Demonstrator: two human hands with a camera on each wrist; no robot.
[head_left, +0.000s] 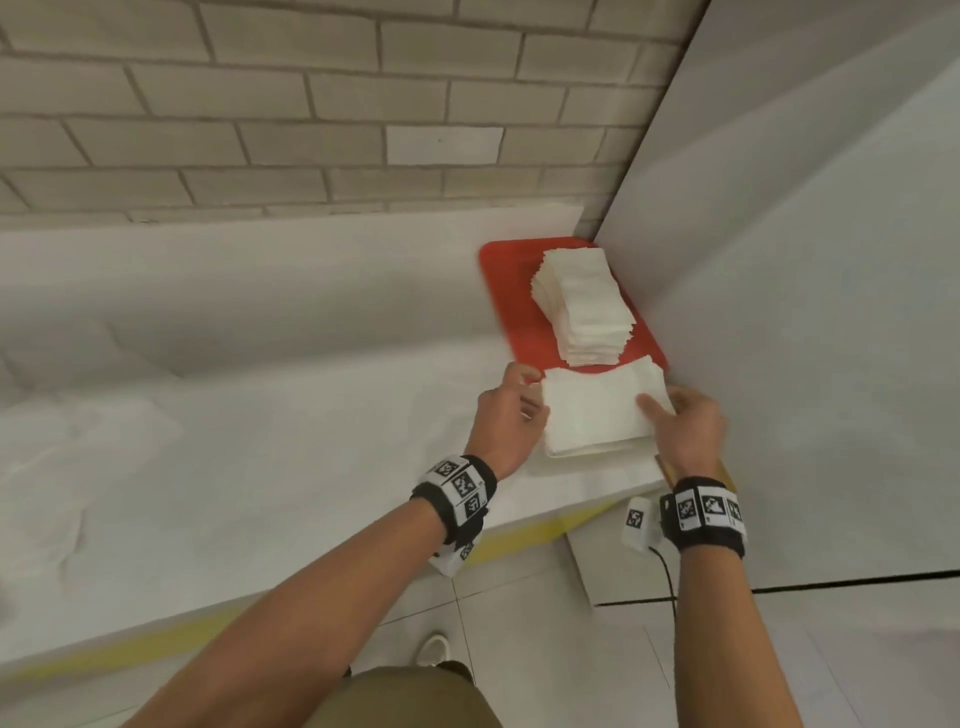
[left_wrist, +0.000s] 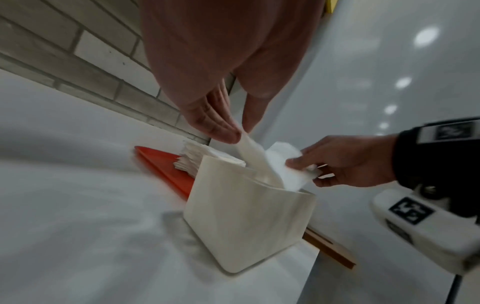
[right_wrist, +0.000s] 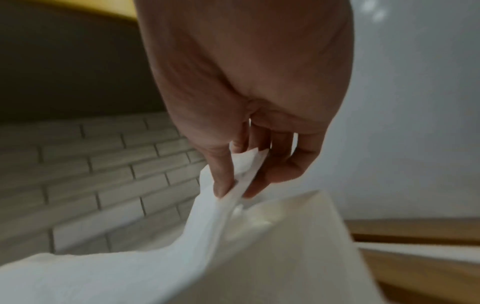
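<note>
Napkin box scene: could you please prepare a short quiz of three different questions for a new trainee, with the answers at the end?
1. True or false: the stack of napkins lies on the tray.
2. How many hands pinch the napkin above the white box? A) none B) one C) two
3. Fill in: the colour of the tray is ____.

Key
1. True.
2. C: the left hand and the right hand each pinch one end with the fingers.
3. Red.
</note>
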